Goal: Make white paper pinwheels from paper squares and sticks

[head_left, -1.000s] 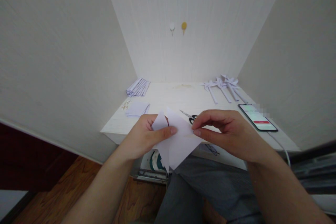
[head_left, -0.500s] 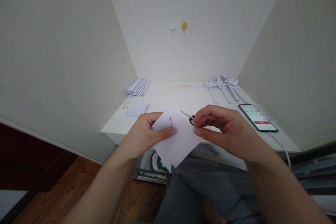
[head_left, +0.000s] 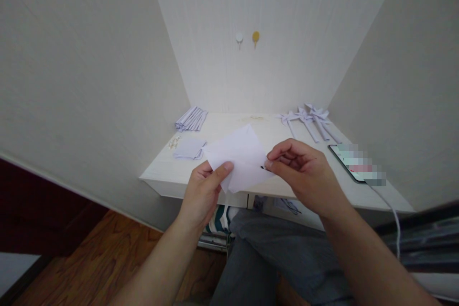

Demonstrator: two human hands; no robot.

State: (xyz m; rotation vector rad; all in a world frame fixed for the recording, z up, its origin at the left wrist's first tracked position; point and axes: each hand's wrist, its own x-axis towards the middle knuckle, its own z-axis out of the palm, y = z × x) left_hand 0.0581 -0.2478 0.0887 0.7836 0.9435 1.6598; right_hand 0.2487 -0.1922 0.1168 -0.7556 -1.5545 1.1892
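Observation:
A square white sheet of paper (head_left: 238,150) with crease lines is held above the front of the desk. My left hand (head_left: 204,186) is closed on its lower left edge, thumb on top. At the sheet's right corner, my right hand (head_left: 299,169) pinches the paper between thumb and fingertips. A small dark spot shows beside those fingertips; whether it is a slit or part of something behind, I cannot tell. Left of the sheet lies a small stack of white paper squares (head_left: 189,148). The scissors are hidden from view.
Rolled paper sticks (head_left: 191,118) lie in the desk's back left corner. Small pale bits (head_left: 174,142) sit near the left edge. Several paper pinwheels (head_left: 304,115) lie at the back right. A phone (head_left: 349,165) with a white cable (head_left: 389,205) rests on the white desk (head_left: 168,172).
The sheet has turned clockwise and risen, its slit no longer plainly visible. My right fingers have closed on its corner. The scissors have gone out of sight.

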